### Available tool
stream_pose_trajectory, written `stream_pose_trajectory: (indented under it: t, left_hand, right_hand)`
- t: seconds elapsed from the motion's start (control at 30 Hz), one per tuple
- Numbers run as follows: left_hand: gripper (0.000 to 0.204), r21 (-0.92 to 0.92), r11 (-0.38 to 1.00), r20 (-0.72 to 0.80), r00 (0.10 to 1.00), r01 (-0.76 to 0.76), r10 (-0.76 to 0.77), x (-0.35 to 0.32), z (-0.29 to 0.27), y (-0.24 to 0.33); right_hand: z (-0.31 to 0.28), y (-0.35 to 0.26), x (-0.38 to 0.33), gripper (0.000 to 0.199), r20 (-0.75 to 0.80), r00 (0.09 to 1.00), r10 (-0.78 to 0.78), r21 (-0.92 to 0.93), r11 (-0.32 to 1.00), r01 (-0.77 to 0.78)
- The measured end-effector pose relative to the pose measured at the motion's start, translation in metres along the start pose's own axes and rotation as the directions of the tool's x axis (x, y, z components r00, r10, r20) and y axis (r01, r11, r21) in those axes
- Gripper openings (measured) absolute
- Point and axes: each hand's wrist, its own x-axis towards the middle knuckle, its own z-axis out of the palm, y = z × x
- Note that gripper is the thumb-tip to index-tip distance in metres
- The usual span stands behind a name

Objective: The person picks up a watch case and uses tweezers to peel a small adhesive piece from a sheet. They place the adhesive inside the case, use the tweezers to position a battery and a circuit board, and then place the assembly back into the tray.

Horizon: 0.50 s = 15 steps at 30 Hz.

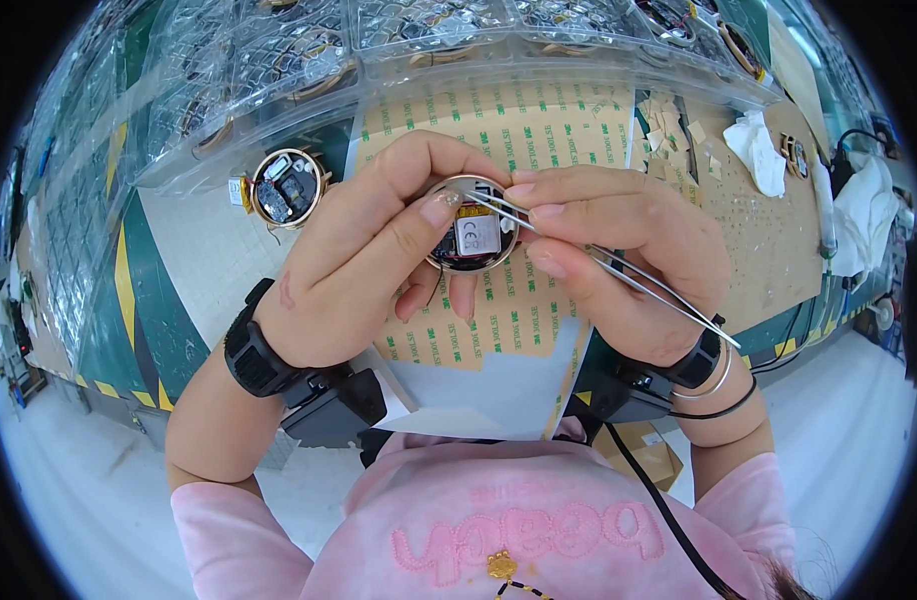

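Left hand grips a round module; right hand pinches tweezers, tips inside the module.

This is an electronics assembly workbench in a factory or workshop. Clear plastic blister trays holding round parts line the far side of the bench, a second round open device with exposed circuitry lies on the white work surface, and sheets of tan adhesive backing paper cover the middle. Yellow-and-black hazard striping marks the green floor beside the bench.
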Motion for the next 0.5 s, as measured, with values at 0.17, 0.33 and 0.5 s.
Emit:
stream_pose_trajectory:
  t: [0.17, 0.33, 0.5]
  left_hand:
    - [0.032, 0.009, 0.999, -0.008, 0.999, -0.033, 0.033, -0.002, -0.001, -0.005]
    - [0.030, -0.026, 0.999, -0.043, 0.998, -0.041, 0.040, -0.004, -0.001, -0.011]
    - [0.030, -0.032, 0.999, -0.081, 0.996, -0.028, 0.026, -0.006, 0.001, -0.014]
  right_hand:
    - [0.006, -0.001, -0.003, 0.019, -0.011, 1.000, -0.013, -0.043, 0.999, 0.012]
    - [0.014, -0.001, -0.005, 0.020, -0.029, 0.999, -0.014, -0.076, 0.997, 0.012]
    - [0.019, -0.002, -0.008, 0.019, -0.050, 0.999, -0.012, -0.094, 0.996, 0.007]
